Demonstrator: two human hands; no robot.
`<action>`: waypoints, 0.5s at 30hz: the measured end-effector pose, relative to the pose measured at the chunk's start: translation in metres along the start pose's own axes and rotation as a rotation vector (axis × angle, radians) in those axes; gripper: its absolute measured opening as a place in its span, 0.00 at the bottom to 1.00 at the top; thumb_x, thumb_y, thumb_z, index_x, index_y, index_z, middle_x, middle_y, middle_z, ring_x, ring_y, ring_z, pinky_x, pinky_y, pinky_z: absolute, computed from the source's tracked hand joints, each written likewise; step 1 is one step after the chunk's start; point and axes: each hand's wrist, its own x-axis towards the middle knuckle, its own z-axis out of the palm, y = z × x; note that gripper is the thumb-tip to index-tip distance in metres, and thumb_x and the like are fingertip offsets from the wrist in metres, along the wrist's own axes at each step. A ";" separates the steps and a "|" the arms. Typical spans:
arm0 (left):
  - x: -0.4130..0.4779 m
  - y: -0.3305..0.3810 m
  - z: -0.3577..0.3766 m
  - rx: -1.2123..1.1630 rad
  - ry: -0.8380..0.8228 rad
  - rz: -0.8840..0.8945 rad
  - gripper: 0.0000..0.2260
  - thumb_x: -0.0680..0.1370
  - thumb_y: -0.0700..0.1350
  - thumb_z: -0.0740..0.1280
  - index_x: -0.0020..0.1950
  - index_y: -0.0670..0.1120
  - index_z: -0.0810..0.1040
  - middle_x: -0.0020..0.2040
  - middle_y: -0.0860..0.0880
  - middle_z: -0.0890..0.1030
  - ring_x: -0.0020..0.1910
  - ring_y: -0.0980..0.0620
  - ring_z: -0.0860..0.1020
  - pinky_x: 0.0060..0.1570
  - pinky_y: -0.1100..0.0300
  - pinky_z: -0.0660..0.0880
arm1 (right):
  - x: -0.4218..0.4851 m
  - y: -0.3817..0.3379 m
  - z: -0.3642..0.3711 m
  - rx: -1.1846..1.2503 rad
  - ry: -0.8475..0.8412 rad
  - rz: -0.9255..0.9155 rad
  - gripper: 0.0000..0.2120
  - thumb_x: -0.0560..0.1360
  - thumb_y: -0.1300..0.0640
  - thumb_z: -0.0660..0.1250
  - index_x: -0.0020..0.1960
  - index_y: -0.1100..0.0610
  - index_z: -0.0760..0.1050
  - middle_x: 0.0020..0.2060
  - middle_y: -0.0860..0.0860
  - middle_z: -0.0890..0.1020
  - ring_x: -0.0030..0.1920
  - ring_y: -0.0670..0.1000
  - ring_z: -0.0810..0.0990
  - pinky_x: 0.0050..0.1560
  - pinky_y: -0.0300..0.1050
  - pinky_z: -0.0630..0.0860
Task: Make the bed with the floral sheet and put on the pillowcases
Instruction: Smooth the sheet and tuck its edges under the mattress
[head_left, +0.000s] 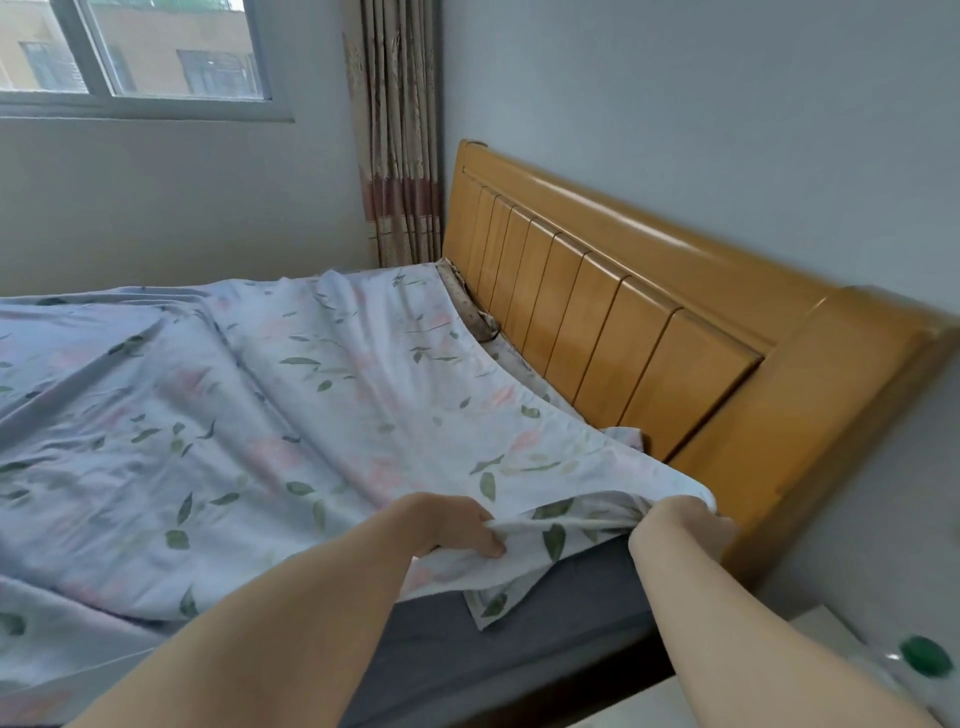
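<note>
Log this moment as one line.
left hand: grips floral sheet edge | right hand: grips corner near headboard | mattress: corner bare

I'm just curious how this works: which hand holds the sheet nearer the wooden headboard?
The right hand, gripping the floral sheet beside the headboard; the left hand grips the same edge farther away.

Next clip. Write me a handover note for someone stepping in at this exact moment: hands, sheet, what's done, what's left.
Left hand pinches the sheet's near edge. Right hand grips its bunched corner by the headboard.
The sheet is spread over the bed but wrinkled. Below the lifted edge, the grey mattress is bare.
Done: sheet laid out.
Left: seat and tuck this corner, smooth the wrinkles, then do the pillowcases. None are in view.
</note>
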 end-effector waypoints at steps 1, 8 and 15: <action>0.001 -0.002 0.002 0.083 0.037 0.010 0.20 0.79 0.49 0.62 0.70 0.44 0.69 0.69 0.46 0.71 0.67 0.45 0.70 0.68 0.53 0.67 | 0.004 0.006 -0.002 -0.040 0.007 -0.014 0.20 0.82 0.61 0.50 0.73 0.62 0.59 0.70 0.61 0.67 0.68 0.60 0.69 0.65 0.52 0.69; 0.012 -0.022 0.011 0.311 0.241 -0.010 0.16 0.79 0.47 0.59 0.63 0.40 0.75 0.54 0.44 0.75 0.48 0.49 0.69 0.51 0.58 0.68 | 0.015 0.033 -0.010 -0.121 0.029 0.031 0.20 0.79 0.67 0.53 0.70 0.61 0.67 0.66 0.62 0.72 0.64 0.63 0.73 0.63 0.54 0.74; 0.033 -0.039 0.033 0.193 0.176 0.006 0.03 0.77 0.45 0.64 0.48 0.47 0.73 0.47 0.48 0.73 0.44 0.50 0.70 0.42 0.62 0.67 | 0.032 0.056 -0.018 -0.154 0.046 0.088 0.17 0.78 0.69 0.57 0.65 0.63 0.72 0.62 0.62 0.75 0.60 0.64 0.76 0.59 0.55 0.77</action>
